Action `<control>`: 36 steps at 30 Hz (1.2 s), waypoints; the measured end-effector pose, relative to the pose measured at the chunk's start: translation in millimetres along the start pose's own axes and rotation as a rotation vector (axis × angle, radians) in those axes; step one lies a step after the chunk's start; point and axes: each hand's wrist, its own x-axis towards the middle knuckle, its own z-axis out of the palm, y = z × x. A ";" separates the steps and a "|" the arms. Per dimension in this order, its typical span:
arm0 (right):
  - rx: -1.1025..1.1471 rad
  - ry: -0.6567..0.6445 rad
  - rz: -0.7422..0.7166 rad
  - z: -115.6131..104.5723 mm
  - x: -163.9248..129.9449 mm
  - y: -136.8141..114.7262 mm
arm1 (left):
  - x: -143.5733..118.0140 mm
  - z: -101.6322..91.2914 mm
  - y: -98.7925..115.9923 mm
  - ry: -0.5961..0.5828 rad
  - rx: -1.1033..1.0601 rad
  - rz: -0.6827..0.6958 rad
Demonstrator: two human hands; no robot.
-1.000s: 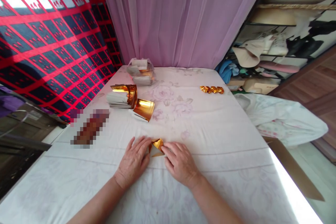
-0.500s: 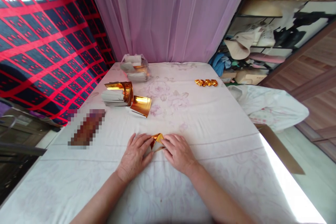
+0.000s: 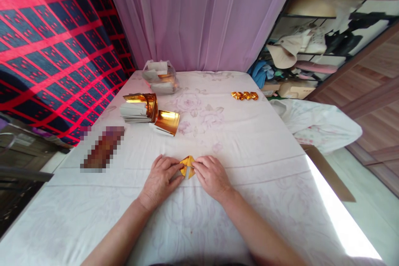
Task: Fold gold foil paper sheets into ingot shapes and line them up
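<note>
Left hand (image 3: 160, 179) and right hand (image 3: 212, 176) pinch the gold foil (image 3: 187, 166) on the counter (image 3: 249, 149); thin, light, crease-prone, best held by its edges.

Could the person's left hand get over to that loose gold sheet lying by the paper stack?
Probably yes. The left hand rests on the folded gold piece, and only bare tablecloth lies between it and the gold sheet beside the stack.
</note>
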 end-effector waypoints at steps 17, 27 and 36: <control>0.099 -0.025 -0.048 -5.1 -1.3 2.1 | 3.9 1.1 0.4 0.019 0.015 0.008; 0.105 -0.028 -0.058 -6.3 -1.2 4.2 | 4.5 1.3 2.7 0.024 0.007 -0.022; 0.073 -0.004 -0.031 -2.6 -1.5 5.5 | 4.8 2.3 2.6 0.039 -0.003 -0.010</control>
